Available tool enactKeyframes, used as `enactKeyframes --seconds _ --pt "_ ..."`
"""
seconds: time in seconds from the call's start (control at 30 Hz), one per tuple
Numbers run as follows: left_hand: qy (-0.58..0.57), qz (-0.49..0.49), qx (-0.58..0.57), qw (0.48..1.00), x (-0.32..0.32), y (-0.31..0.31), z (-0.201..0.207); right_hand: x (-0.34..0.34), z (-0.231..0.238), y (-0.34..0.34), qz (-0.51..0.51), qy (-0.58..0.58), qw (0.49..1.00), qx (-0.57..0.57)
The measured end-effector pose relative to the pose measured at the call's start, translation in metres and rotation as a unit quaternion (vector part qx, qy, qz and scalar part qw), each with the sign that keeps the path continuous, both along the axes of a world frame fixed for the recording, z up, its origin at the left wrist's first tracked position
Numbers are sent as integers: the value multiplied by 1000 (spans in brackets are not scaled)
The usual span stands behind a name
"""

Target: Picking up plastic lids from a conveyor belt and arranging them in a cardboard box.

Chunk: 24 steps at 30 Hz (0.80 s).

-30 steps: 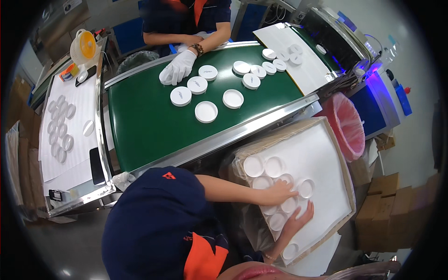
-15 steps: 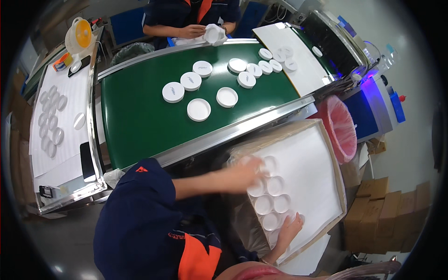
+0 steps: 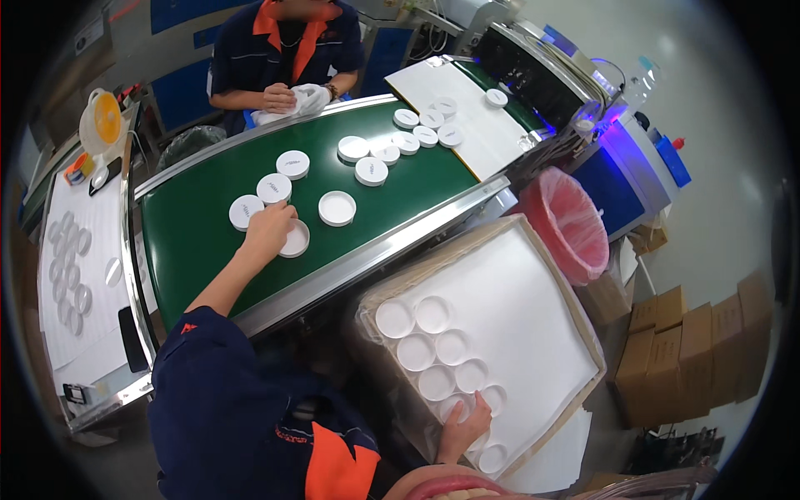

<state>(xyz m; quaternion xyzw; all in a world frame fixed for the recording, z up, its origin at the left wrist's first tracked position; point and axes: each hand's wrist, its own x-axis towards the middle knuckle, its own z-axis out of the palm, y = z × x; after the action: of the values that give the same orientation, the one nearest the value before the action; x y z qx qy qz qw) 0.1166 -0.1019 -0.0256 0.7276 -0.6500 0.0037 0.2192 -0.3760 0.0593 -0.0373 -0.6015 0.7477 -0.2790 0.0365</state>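
My left hand (image 3: 268, 231) reaches over the green conveyor belt. Its bent fingers grip the rim of a shallow round white lid (image 3: 296, 242) lying hollow side up. Beside that hand are two white lids with printed tops, one left (image 3: 245, 213) and one just behind (image 3: 274, 188). Another hollow-side-up lid (image 3: 337, 209) lies to the right. My right hand (image 3: 467, 427) is low in the lined carton (image 3: 533, 292), thumb and forefinger apart, touching lids laid in rows, among them a hollow-side-up lid (image 3: 472, 375). My palm and fingers partly cover the lids there.
Across the belt, a co-worker's hands (image 3: 283, 98) hold a white cloth (image 3: 312, 100). More lids (image 3: 371, 172) stand on the belt and a white board (image 3: 458, 108). A lined pink bin (image 3: 567, 225) is beyond the carton. Clear discs (image 3: 71, 275) lie on the left table.
My left hand has swung from the carton to the belt and taken hold of a lid. My right hand stays at the carton's lids. The view has shifted, and the co-worker's hands have moved closer together.
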Motion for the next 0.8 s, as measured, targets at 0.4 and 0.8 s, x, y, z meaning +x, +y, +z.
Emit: enactKeyframes --seconds 0.4,0.8 --pt "-7 -139 -4 990 -21 -46 23 10 10 -22 7 5 1000 -25" --pt "-125 -388 -3 913 3 -68 11 4 4 -11 16 -9 999 -32"
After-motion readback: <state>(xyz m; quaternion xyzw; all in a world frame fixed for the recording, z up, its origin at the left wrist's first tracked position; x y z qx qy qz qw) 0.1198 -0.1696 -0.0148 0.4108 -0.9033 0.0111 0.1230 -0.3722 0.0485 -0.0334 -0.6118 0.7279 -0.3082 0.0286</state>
